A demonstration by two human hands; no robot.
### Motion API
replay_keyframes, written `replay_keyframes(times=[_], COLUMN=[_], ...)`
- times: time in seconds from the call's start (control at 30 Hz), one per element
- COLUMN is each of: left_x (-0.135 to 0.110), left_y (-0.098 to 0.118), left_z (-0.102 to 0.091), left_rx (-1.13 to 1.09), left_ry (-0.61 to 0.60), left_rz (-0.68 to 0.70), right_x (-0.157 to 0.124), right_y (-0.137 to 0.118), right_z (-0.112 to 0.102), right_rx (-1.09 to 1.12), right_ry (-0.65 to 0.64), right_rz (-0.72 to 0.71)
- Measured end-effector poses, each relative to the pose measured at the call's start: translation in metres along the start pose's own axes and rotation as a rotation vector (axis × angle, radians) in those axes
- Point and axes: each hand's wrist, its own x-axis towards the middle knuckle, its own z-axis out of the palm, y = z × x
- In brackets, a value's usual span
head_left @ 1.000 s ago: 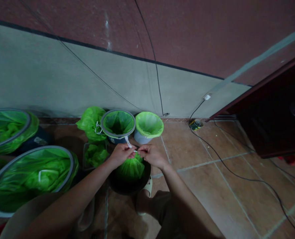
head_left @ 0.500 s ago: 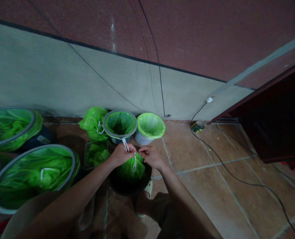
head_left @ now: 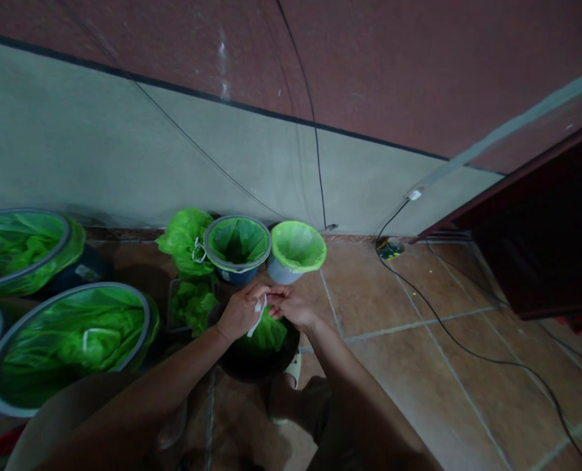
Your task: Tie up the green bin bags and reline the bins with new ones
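My left hand (head_left: 239, 311) and my right hand (head_left: 291, 306) meet over a green plastic bag (head_left: 266, 337) that sits gathered in a dark round bin (head_left: 259, 366) on the floor in front of me. Both hands are closed in a pinch on the bag's white drawstring (head_left: 259, 314), which runs between my fingers. The fingertips of the two hands touch each other.
Two small bins lined with green bags, one grey-rimmed (head_left: 237, 243) and one pale (head_left: 297, 248), stand by the wall, with a tied green bag (head_left: 183, 241) beside them. Larger lined bins (head_left: 68, 343) fill the left. Black cables (head_left: 448, 327) cross the tiled floor; a dark cabinet (head_left: 541, 235) stands at the right.
My hands have come together over the bag, and the white drawstring has been pulled in from hanging loose to a short piece between my fingers.
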Motion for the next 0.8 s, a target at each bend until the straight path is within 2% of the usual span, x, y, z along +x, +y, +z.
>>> replay_keyframes(times=[0.17, 0.3, 0.43, 0.53, 0.6, 0.7, 0.8], left_x=[-0.001, 0.002, 0.006, 0.006, 0.004, 0.001, -0.001], left_y=[0.0, -0.002, -0.006, -0.013, -0.019, -0.025, -0.027], left_z=[0.002, 0.0, -0.002, -0.003, -0.003, -0.002, 0.001], left_rx=[-0.047, -0.117, -0.091, 0.066, 0.195, 0.318, 0.313], left_ry=[0.07, 0.048, -0.025, -0.098, -0.16, -0.272, -0.343], left_rz=[-0.152, -0.229, -0.278, -0.308, -0.323, -0.373, -0.416], right_x=[-0.003, 0.0, 0.003, 0.001, -0.002, -0.003, -0.002], right_y=[-0.004, -0.001, 0.003, 0.0, -0.002, -0.003, 0.0], right_z=[-0.005, -0.006, -0.009, -0.017, -0.023, -0.032, -0.034], right_rx=[0.086, 0.014, -0.344, -0.76, -0.988, -1.114, -1.114], right_ry=[0.002, 0.06, 0.167, 0.269, 0.361, 0.415, 0.329], right_rz=[0.056, 0.002, -0.113, -0.199, -0.175, -0.066, -0.098])
